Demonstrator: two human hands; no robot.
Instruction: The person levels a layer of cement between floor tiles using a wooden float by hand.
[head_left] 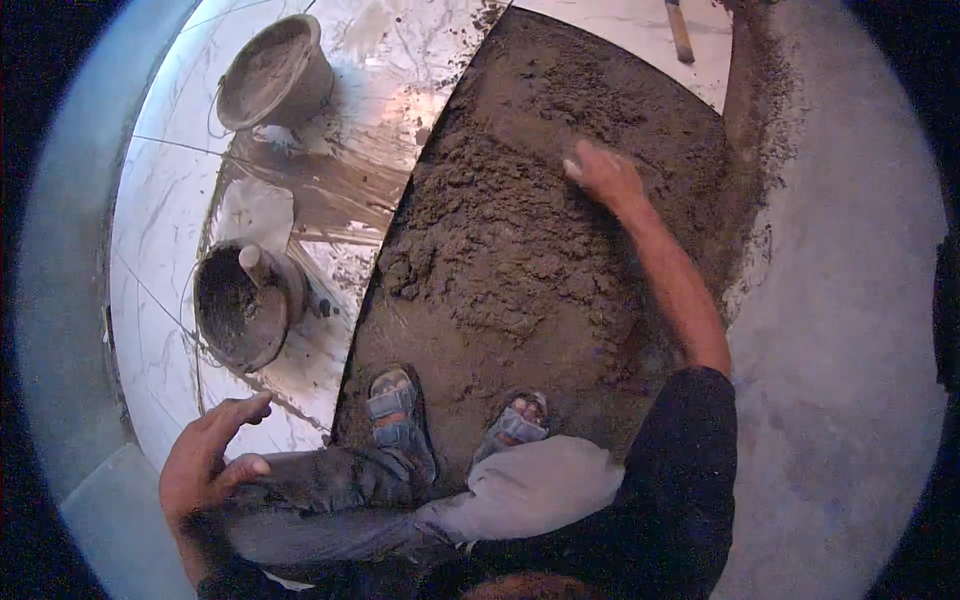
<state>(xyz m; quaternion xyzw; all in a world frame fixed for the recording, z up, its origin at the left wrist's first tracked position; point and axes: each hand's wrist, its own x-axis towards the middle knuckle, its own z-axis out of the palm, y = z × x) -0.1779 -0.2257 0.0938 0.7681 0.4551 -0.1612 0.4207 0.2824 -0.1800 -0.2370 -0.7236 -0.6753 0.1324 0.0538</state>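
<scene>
My right hand is closed low over a bed of dark, crumbly mortar. What it grips, if anything, I cannot make out; a flatter, smoother strip lies just left of it in the mortar. My left hand is held above my left knee, fingers and thumb apart, with nothing in it. Ahead of that hand stands a bucket with grey mix inside, and a tool with a pale rounded handle leans in it.
Farther off, a second bucket of grey mix stands on marbled white tiles, smeared with wet cement. A wooden-handled tool lies on the far tile. Bare concrete runs along the right. My sandalled feet rest on the bed's near part.
</scene>
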